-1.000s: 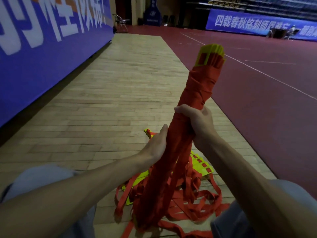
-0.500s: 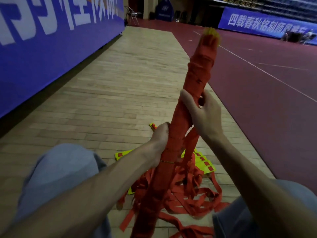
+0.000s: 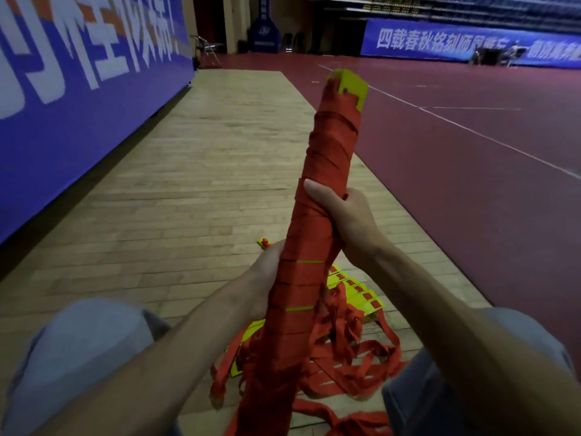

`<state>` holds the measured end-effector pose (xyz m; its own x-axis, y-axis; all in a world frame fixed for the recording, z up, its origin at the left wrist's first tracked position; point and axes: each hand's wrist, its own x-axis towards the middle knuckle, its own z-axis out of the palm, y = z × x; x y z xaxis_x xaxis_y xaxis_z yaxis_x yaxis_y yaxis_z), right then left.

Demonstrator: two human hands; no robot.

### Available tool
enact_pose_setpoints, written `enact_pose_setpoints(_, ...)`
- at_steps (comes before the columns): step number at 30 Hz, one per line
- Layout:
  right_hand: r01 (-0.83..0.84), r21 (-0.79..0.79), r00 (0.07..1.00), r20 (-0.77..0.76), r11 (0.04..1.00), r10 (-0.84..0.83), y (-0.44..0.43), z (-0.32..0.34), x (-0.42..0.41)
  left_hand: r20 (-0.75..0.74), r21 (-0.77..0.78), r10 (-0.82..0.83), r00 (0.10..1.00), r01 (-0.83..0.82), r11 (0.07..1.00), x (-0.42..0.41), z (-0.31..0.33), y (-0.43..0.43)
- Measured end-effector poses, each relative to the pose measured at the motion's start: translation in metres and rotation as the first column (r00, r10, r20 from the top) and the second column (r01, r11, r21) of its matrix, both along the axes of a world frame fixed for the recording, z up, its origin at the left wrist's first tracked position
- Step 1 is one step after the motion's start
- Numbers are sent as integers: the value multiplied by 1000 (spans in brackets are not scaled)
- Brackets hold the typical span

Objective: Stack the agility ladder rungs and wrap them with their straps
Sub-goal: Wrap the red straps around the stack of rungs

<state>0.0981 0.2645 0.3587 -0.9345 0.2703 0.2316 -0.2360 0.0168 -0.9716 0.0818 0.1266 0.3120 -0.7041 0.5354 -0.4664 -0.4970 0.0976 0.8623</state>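
A long bundle of stacked yellow rungs (image 3: 317, 196), wound in red straps, stands nearly upright in front of me, its yellow end poking out on top. My right hand (image 3: 342, 215) grips the bundle at mid-height from the right, thumb across the front. My left hand (image 3: 267, 269) holds it lower down from the left, its fingers hidden behind the bundle. On the floor behind lies a loose heap of red straps (image 3: 349, 363) with more yellow rungs (image 3: 355, 287).
I sit on a strip of wooden floor (image 3: 188, 190) with my knees (image 3: 85, 350) on either side of the heap. A blue banner wall (image 3: 78, 89) runs along the left. Red court floor (image 3: 471, 184) spreads to the right; a chair (image 3: 207, 50) stands far back.
The bundle has turned in my hands, and the top rung now shows its flat yellow face. More wound straps sit below my right hand. Both hands keep their hold.
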Motion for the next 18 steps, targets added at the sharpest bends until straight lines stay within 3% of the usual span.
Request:
enact_pose_setpoints(3,125,28,992,-8,992,-125,7,0,-3,-227,-15,167,959,-175,984,2,-2,10)
enact_pose_setpoints(7,308,73,943,109,949,-314,12,-6,-10,-409,-75,108,906,-151,986,14,-13,22)
enact_pose_setpoints(11,344,77,904,240,936,-353,12,-11,-14,-339,-9,194,920,-210,978,16,-14,25)
enact_pose_setpoints(13,360,181,895,211,915,-393,9,-10,-16,-224,1,219,950,-225,974,11,-11,23)
enact_pose_setpoints(16,416,524,886,-51,743,-460,5,-7,-16,-18,159,112,994,-107,981,6,0,16)
enact_pose_setpoints(18,455,649,879,-216,610,-426,5,-2,-13,46,225,56,997,-65,972,4,8,9)
